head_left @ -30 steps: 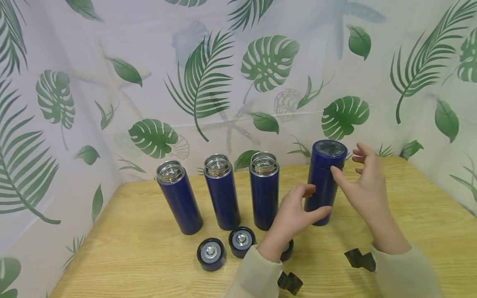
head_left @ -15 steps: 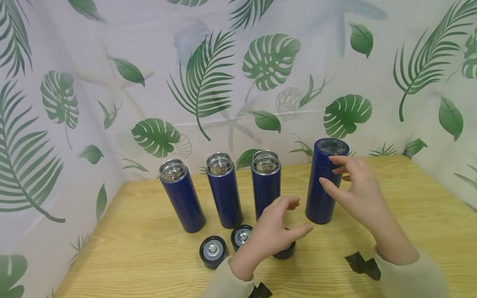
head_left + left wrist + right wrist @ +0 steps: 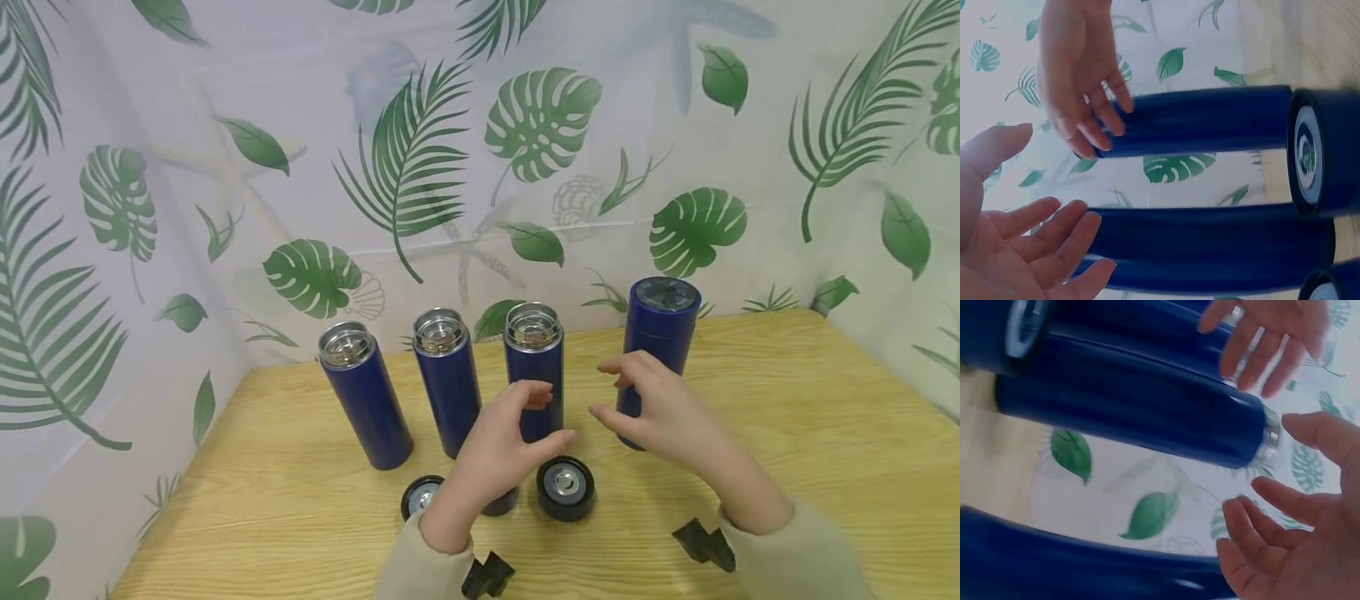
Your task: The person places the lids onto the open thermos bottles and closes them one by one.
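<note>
My left hand (image 3: 491,446) hovers with relaxed, slightly bent fingers in front of an uncapped blue thermos bottle (image 3: 536,367), partly covering it. Nothing is between its fingers. My right hand (image 3: 671,412), also holding nothing, is in front of the capped blue thermos bottle (image 3: 663,329) and hides its lower part. Just below and between the hands, an upturned lid (image 3: 566,487) lies on the table. Another lid (image 3: 504,502) is mostly hidden behind my left hand. In the right wrist view, both hands are near the steel neck (image 3: 1270,434) of a bottle.
Two more uncapped blue bottles, one in the middle (image 3: 446,392) and one at the left (image 3: 367,408), stand upright on the wooden table (image 3: 247,500). A third lid (image 3: 418,497) lies by my left wrist. A leaf-patterned cloth (image 3: 450,208) hangs behind the table.
Both hands have moved left, away from the capped bottle. My left hand now is before the third uncapped bottle, and the lid near it has come into full view.
</note>
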Demonstrator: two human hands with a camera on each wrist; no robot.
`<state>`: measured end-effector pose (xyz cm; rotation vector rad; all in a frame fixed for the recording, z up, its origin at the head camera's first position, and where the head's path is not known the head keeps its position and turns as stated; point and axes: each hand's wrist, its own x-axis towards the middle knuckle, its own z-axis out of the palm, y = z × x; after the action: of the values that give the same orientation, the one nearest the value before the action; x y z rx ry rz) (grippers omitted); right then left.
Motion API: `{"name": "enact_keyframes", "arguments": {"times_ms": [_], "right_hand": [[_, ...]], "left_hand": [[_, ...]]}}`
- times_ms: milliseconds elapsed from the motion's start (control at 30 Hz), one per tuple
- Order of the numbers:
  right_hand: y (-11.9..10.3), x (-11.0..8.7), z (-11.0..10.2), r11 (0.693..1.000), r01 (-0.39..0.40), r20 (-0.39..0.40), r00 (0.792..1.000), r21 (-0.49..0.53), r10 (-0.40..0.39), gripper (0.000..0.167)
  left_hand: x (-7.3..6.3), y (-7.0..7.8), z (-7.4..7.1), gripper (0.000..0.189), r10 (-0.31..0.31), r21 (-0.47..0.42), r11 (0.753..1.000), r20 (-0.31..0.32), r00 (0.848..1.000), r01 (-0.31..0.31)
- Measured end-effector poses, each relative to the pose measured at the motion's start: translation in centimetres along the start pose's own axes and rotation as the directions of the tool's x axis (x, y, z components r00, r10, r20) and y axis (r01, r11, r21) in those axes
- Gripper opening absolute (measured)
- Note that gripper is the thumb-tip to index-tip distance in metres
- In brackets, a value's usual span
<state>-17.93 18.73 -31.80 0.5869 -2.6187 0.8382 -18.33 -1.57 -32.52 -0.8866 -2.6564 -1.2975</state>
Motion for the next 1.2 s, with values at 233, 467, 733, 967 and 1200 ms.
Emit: {"name": "enact_keyframes", "arguments": {"times_ms": [233,467,733,967,1200], "right_hand": [[0.6,0.4,2.1,1.000,-0.001,0.183,0.983,-0.012,0.003,0.043],[0.8,0.4,4.1,0.997,-0.058,0.395,0.915,-0.057,0.076,0.057],[0.6,-0.1,5.6,0.991,-0.025,0.531,0.843,-0.130,0.091,0.072],[1.0,-0.5,6.8,0.988,0.072,0.575,0.818,-0.134,0.018,0.072],[0.9,-0.6,7.5,0.991,0.013,0.599,0.797,-0.137,0.072,0.076]], "left_hand": [[0.2,-0.7,-0.4,0.046,-0.042,0.015,0.999,-0.025,0.999,0.042],[0.5,-1.2,-0.4,0.041,-0.104,0.014,0.994,-0.046,0.993,0.105],[0.4,-1.5,-0.2,0.035,-0.129,0.007,0.991,-0.126,0.984,0.130],[0.4,-1.6,-0.5,0.042,-0.168,0.021,0.985,-0.153,0.974,0.173],[0.5,-1.8,-0.4,0.063,-0.248,0.035,0.967,-0.122,0.961,0.253]]}}
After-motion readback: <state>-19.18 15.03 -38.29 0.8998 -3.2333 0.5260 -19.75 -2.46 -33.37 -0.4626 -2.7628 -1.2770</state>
